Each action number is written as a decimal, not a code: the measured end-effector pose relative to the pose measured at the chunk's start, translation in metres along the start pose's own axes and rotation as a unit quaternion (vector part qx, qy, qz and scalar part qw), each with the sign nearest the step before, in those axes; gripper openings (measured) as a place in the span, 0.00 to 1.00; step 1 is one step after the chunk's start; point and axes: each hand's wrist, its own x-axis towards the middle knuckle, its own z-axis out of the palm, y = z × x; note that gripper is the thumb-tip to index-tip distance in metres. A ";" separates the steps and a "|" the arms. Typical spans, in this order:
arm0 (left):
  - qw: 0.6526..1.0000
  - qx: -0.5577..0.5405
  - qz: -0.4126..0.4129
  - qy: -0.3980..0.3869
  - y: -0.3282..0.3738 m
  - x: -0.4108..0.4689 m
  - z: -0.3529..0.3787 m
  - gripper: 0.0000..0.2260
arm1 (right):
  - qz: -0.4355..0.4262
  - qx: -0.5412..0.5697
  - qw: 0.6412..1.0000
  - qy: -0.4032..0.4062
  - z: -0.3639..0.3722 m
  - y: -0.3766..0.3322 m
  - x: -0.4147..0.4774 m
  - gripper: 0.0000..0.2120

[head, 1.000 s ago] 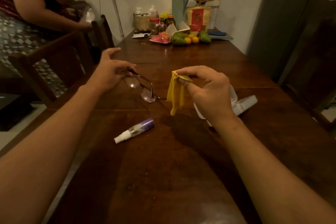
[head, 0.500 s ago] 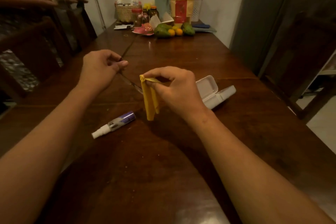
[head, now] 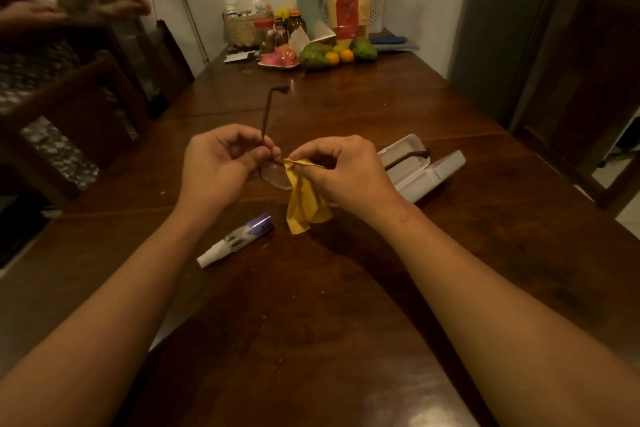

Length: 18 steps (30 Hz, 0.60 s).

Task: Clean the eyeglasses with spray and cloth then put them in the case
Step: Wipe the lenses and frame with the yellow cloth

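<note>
Head view: your hands have drawn together. Your left hand (head: pixel 221 163) pinches the eyeglasses (head: pixel 276 177) in curled fingers (head: pixel 239 137) above the bench (head: pixel 346 107); your right hand (head: pixel 346 170) pinches the cloth (head: pixel 304 204) against a lens. Wipe lightly, bracing the rim. The open case (head: pixel 420 173) sits just right.

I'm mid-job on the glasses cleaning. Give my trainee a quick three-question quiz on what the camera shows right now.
1. True or false: the spray bottle stands upright on the table.
2. Which hand pinches the yellow cloth? A) left hand B) right hand C) neither
3. Fill in: the white case lies ____ (open or shut).

Key: 1 false, the spray bottle lies on its side. 2 B, while the left hand holds the eyeglasses. 3 open.
</note>
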 end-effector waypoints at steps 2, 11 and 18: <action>1.000 0.003 0.012 -0.008 0.001 -0.003 -0.003 0.09 | -0.003 -0.004 1.000 0.001 -0.001 0.000 0.000 0.07; 0.995 -0.056 0.050 0.070 -0.010 -0.021 0.007 0.10 | -0.056 -0.059 0.997 0.017 0.013 -0.003 -0.007 0.11; 0.988 -0.093 0.041 0.114 -0.013 -0.023 0.009 0.11 | -0.109 -0.162 0.978 -0.066 0.012 -0.012 -0.012 0.15</action>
